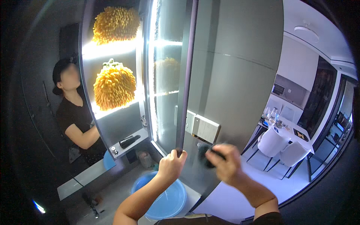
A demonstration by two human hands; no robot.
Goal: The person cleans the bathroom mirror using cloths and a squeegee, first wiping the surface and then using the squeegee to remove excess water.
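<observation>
My left hand (171, 165) is closed around the lower end of a narrow dark cabinet door (188, 75), which stands swung open and shows almost edge-on. To its right, my right hand (227, 163) is smeared by motion. Its fingers are closed on a small dark object (205, 155), too blurred to name, beside the grey wall panel and just below a white switch plate (206, 129). Left of the door, the lit cabinet holds two fluffy yellow chenille bundles (114, 86) on its shelves. A black object (129, 141) lies on the lowest shelf.
Under my left forearm a blue basin (167, 200) stands by a dark faucet (91, 205). A mirror on the left reflects a person. Beyond the grey panel (236, 86), at right, are white chairs (272, 141) and a table (296, 133) with kitchenware.
</observation>
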